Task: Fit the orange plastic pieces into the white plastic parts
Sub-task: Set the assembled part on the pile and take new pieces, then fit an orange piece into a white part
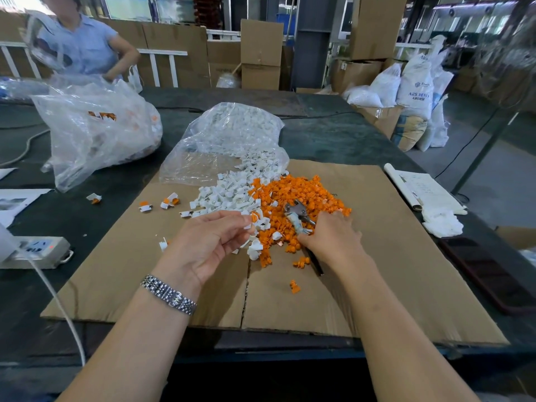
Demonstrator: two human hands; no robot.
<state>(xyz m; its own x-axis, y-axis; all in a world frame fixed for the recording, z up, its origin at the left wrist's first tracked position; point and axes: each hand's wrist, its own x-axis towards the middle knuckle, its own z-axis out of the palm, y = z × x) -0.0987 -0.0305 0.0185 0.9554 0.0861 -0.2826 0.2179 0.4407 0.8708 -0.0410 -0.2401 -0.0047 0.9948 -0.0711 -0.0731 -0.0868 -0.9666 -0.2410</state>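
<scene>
Two hands at work: left hand (pixel 216 239) pinches a white-and-orange part (pixel 251 221), right hand (pixel 327 236) grips pliers (pixel 298 217); a loose pinch may drop it.

A white woven plastic sack (pixel 415 82) standing on the floor at the right, beside the table, bears blue print reading "ABS RESIN"; the smaller lines under and above it are too blurred to read. Handwriting on the white paper sheet (pixel 426 190) is illegible.
</scene>
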